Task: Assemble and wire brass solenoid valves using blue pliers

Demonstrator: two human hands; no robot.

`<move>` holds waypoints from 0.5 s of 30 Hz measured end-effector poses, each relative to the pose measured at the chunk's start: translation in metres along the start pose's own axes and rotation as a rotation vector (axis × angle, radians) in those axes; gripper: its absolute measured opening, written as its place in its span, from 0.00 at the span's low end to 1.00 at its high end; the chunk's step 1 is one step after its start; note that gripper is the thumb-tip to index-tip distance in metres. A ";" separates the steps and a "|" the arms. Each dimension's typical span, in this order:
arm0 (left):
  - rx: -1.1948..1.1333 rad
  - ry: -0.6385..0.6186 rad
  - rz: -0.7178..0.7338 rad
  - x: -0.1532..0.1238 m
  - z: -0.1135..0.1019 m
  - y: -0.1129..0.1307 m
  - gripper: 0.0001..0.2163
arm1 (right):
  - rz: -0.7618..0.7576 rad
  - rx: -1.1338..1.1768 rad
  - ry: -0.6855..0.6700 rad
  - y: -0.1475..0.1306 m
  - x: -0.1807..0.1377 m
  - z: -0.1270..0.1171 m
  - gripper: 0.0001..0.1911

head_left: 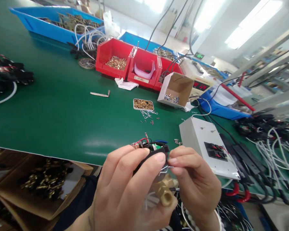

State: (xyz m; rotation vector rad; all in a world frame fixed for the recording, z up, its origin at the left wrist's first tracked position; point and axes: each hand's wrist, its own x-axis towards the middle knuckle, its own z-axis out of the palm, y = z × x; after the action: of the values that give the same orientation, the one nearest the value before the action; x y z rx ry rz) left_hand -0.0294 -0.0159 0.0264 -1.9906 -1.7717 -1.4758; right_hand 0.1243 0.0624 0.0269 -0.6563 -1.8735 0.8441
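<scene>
Raised side by side at the near edge of the green table [62, 112], fingers curled inward, two hands work a small black component [154, 149] trailing red and blue wires, with a brass fitting [164, 194] below it. The left hand [125, 189] is closed around the component; the right hand [195, 179] pinches a thin metal clip [165, 168] at its side. A white socket box [207, 146] lies just right, red bins [137, 65] farther back.
</scene>
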 end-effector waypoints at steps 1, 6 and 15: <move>-0.001 0.006 0.012 -0.001 -0.001 0.000 0.26 | 0.018 -0.002 -0.003 -0.003 0.000 0.000 0.05; 0.012 0.002 0.037 -0.004 -0.005 -0.002 0.24 | 0.080 -0.012 -0.016 -0.013 0.002 0.001 0.04; -0.055 0.049 -0.063 -0.010 -0.004 0.000 0.27 | 0.135 0.078 0.073 -0.010 -0.005 0.006 0.06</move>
State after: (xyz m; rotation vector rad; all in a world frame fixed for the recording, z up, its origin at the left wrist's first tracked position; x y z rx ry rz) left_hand -0.0299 -0.0252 0.0218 -1.9221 -1.8097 -1.5949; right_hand 0.1201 0.0512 0.0300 -0.7616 -1.7372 0.9618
